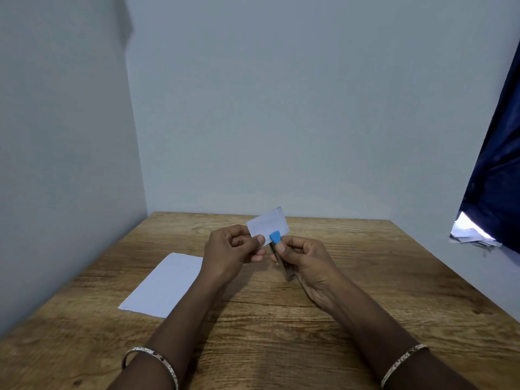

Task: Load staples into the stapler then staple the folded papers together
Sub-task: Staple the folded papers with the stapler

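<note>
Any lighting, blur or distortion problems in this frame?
Head view: dim, even light; a blown-out patch below the curtain at right; wide-angle bending leans the curtain edge; the stapler and folded paper look soft, fine detail lost.

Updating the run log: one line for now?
left hand: folded paper | right hand: stapler at paper | table: spare sheet

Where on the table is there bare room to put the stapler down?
Bare wood lies to the right of the right hand holding the stapler, out to the table edge, and along the back edge behind the folded paper. The flat sheet takes the left side; the left hand and both forearms crowd the middle.
</note>
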The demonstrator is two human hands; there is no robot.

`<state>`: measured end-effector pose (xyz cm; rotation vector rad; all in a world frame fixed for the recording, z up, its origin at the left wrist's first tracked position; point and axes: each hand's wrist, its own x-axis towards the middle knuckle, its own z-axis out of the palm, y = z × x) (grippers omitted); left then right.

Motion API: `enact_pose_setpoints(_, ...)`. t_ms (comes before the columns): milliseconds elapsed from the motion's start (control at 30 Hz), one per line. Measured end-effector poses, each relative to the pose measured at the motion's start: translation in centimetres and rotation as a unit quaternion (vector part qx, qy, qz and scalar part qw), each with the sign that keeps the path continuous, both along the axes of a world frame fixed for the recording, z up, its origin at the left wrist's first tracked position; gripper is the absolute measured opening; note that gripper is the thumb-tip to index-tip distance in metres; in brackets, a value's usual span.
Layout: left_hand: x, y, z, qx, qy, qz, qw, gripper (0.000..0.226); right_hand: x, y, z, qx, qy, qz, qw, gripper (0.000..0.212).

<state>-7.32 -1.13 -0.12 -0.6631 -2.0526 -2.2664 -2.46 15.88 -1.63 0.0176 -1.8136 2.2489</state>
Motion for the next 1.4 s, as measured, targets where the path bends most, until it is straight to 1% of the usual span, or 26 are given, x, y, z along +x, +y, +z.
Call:
enact_pose_setpoints(100,0.13,0.12,-0.01,-0.012,-0.002,-0.005,1.000,0.014,0.08,-0.07,0.31,-0.002,-0.018,-0.026,1.000,0.009)
enact_pose_setpoints(200,0.25,0.08,-0.04,-0.025,0.002,-0.005,1.000,0.024,0.12,-0.25,0.46,0.013,-0.022,-0.044,0.999,0.008)
enact_pose_setpoints(300,0.47,0.01,0.10,-0.025,0.004,-0.010,1.000,0.015,0.26,-0.39,0.47,0.026,-0.021,-0.054,0.998,0.011)
enact_pose_setpoints(400,0.57,0.10,0.21,-0.026,0.003,-0.009,1.000,0.013,0.50,-0.50,0.29,0.011,-0.027,-0.032,0.999,0.007)
enact_pose_setpoints(467,0.56,0.10,0.23,-0.026,0.004,-0.003,1.000,0.015,0.49,-0.63,0.18,-0.002,-0.028,-0.006,1.000,0.016)
enact_pose_setpoints(533,0.43,0.00,0.30,-0.017,0.001,0.002,1.000,0.011,0.39,-0.80,0.35,-0.026,-0.027,0.009,0.999,0.023)
enact_pose_setpoints(600,0.26,-0.10,0.33,-0.013,-0.004,0.011,1.000,0.006,0.24,-0.84,0.58,-0.046,-0.031,0.011,0.998,0.022)
enact_pose_setpoints(700,0.15,-0.13,0.27,-0.011,-0.018,0.018,1.000,0.014,0.07,-0.68,0.72,-0.062,-0.038,0.011,0.997,0.014)
enact_pose_setpoints(833,0.13,-0.02,0.33,0.001,-0.036,0.001,0.999,0.017,0.05,-0.32,0.53,-0.049,-0.051,0.023,0.997,0.017)
enact_pose_setpoints(867,0.13,0.01,0.31,0.003,-0.037,-0.002,0.999,0.017,0.12,-0.28,0.53,-0.040,-0.050,0.028,0.998,0.020)
enact_pose_setpoints(967,0.16,0.03,0.17,0.013,-0.035,-0.013,0.999,0.020,0.31,-0.39,0.54,-0.024,-0.035,0.039,0.998,0.042)
enact_pose_setpoints(1000,0.19,0.03,0.14,0.017,-0.034,-0.017,0.999,0.022,0.36,-0.43,0.52,-0.022,-0.031,0.040,0.998,0.046)
enact_pose_setpoints(1033,0.21,0.03,0.12,0.019,-0.033,-0.020,0.999,0.024,0.42,-0.44,0.53,-0.022,-0.027,0.042,0.998,0.046)
enact_pose_setpoints(1167,0.10,-0.04,0.08,0.025,-0.031,-0.012,0.999,0.027,0.66,-0.51,0.70,-0.023,-0.026,0.051,0.998,0.037)
enact_pose_setpoints(1400,0.22,-0.04,0.14,0.033,-0.040,-0.020,0.998,0.028,0.86,-0.61,0.85,-0.040,-0.018,0.045,0.998,0.042)
